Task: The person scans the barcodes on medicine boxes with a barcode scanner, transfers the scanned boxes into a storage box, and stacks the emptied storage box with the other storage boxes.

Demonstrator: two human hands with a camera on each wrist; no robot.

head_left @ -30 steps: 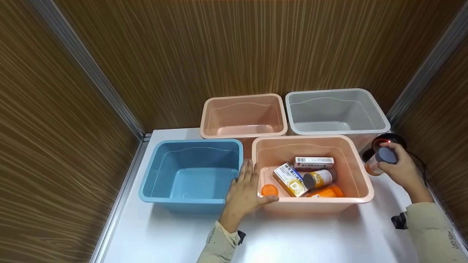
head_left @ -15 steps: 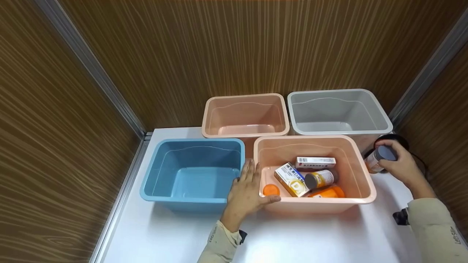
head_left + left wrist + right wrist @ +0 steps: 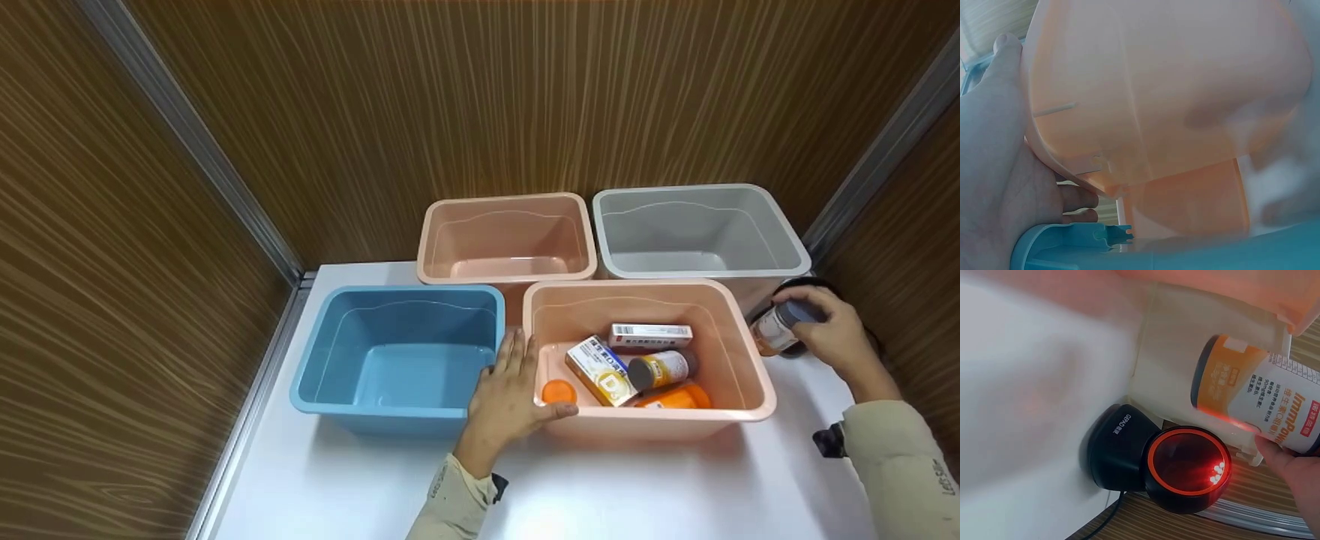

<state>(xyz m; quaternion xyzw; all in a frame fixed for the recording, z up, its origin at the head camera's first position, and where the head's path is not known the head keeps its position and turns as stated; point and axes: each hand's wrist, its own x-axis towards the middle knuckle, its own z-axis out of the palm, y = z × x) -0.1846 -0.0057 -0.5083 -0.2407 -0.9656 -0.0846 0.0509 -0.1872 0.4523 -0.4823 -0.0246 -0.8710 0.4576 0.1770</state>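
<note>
The right hand's [image 3: 836, 331] fingers clamp a dark-capped bottle [image 3: 775, 330], held above the bench [image 3: 615, 484] by a black scanner [image 3: 1185, 464], right of the front peach bin [image 3: 675, 414]; since a second ago, more of its white label has turned into view; the left hand [image 3: 502, 401] stays on that bin's rim, fingers straight, thumb spread, beside the blue bin [image 3: 375, 410].

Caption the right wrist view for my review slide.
A right hand holds an orange-and-white bottle near a black scanner glowing red.
</note>
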